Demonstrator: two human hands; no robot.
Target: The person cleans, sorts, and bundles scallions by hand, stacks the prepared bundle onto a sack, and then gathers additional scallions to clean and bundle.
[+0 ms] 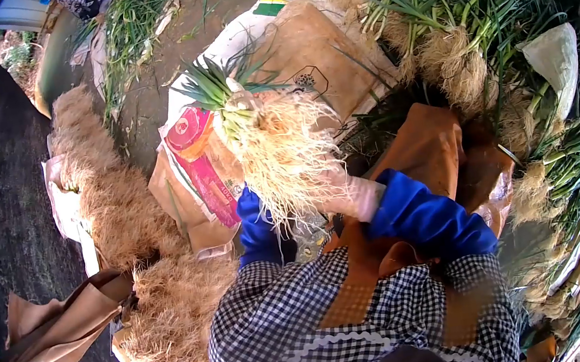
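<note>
A bunch of green onions [284, 138] is held up in front of me, its long pale roots fanned toward me and its green leaves pointing away. My left hand [241, 101] grips it around the white stalks; only what look like pale fingertips show, the rest lying behind the roots. At the root end, on the right, is my right hand [345, 194] in a light glove, closed against the bunch with its fingers mostly buried in the roots. Below the bunch lies a printed paper sack [315, 38].
A long row of root bundles [124, 203] runs along my left beside a dark sheet [7, 203]. More green onions [453, 57] are heaped at the right. Loose green leaves [131, 33] litter the ground at the upper left. Brown cloth [421, 145] covers my knee.
</note>
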